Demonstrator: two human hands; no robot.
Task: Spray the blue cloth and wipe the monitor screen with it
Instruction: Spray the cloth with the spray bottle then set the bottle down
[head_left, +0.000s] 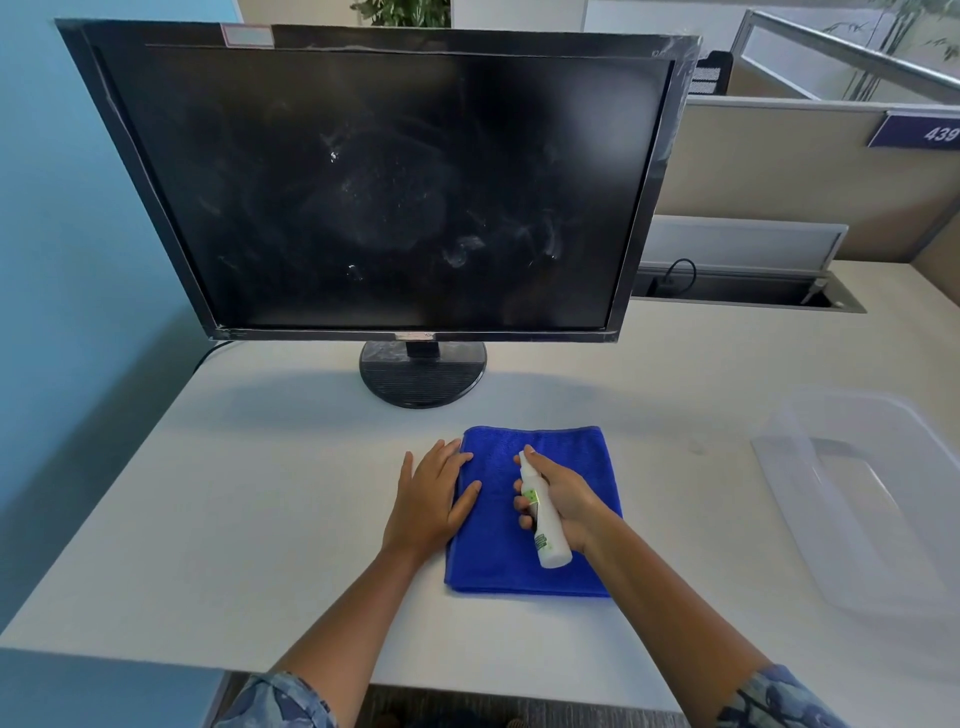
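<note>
A folded blue cloth (498, 551) lies flat on the white desk in front of the monitor. My left hand (428, 501) rests flat with fingers spread on the cloth's left edge. My right hand (566, 501) grips a small white spray bottle (543, 519) with a green label, held over the cloth, its nozzle pointing away from me with a finger on top. The black monitor (384, 187) stands behind on a round base (423, 376); its dark screen shows smudges and streaks.
A clear plastic bin (872, 499) sits on the desk (234, 509) at the right. A cable tray slot (748, 293) runs behind the monitor at the right. A blue wall (67, 260) borders the left; cubicle partitions (779, 171) stand at the back right.
</note>
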